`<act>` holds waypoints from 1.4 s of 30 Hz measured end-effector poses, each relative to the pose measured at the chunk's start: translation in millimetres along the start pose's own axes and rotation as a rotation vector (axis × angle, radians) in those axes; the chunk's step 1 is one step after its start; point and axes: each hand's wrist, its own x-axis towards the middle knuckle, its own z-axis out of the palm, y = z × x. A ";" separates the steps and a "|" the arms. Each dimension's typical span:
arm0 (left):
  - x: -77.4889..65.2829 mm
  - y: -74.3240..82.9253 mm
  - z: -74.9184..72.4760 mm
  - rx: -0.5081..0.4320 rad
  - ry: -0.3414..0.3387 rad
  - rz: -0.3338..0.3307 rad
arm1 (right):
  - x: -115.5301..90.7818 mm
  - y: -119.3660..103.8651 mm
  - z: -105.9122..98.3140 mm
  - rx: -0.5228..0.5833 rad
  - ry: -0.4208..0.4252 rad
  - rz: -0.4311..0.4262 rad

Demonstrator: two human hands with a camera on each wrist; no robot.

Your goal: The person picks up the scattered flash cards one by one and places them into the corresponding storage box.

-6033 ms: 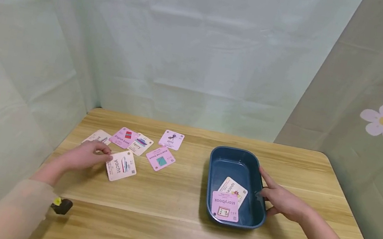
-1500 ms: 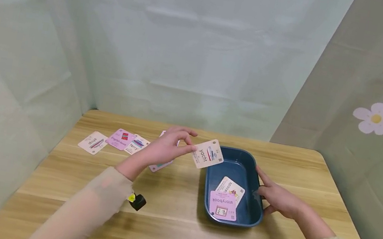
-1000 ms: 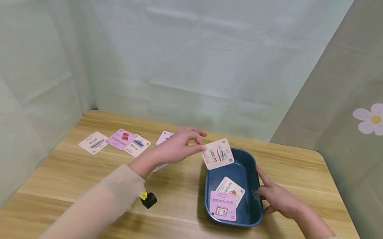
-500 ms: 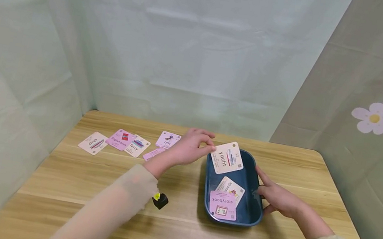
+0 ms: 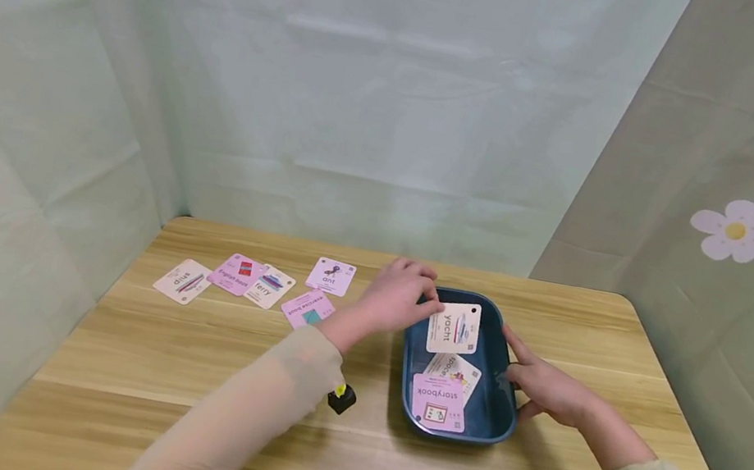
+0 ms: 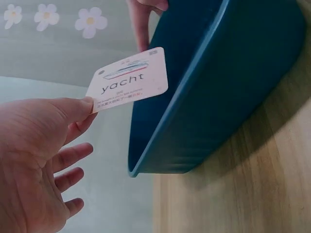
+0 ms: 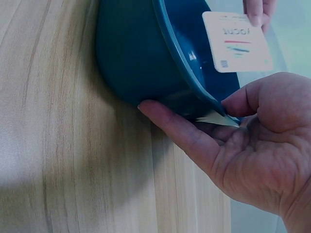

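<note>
Between thumb and index finger my left hand (image 5: 402, 297) pinches the corner of a white "yacht" flash card (image 5: 454, 329), held over the far half of a dark blue tray (image 5: 489, 433). In the left wrist view the card (image 6: 129, 80) is tilted above the tray's rim. My right hand (image 5: 553, 389) grips the tray's right side, the thumb over the rim and the fingers against the outer wall, as the right wrist view shows. Inside the tray's near end, a pink "storybook" card (image 5: 439, 403) overlaps a white card (image 5: 455, 371) whose word begins "space".
On the wooden table's (image 5: 206, 406) far left lie a "ship" card (image 5: 184, 281), an "English book" card (image 5: 237, 274) overlapping a "ferry" card (image 5: 271, 287), an "ant" card (image 5: 330, 275) and an "exercise book" card (image 5: 307, 307). Pale curtains (image 5: 384, 103) stand behind and at the sides.
My left hand picked the yacht card up from the left of the table and carried it right until it hung over the tray. My right hand has stayed on the tray's side.
</note>
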 end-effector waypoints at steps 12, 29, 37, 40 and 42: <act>11.2 10.7 18.6 0.085 -0.040 -0.031 | 0.3 -0.3 -0.4 0.000 0.000 -0.005; 15.9 12.1 29.7 0.095 -0.084 -0.061 | 0.7 0.6 0.7 -0.007 0.007 -0.004; 18.3 10.7 31.9 0.112 -0.078 -0.053 | 0.7 2.0 0.8 0.003 0.005 0.000; 18.7 10.0 31.6 0.107 -0.075 -0.043 | 0.8 2.1 0.3 -0.002 0.003 -0.001; 18.7 9.7 29.8 0.100 -0.066 -0.034 | 0.8 1.7 0.0 -0.008 0.006 -0.001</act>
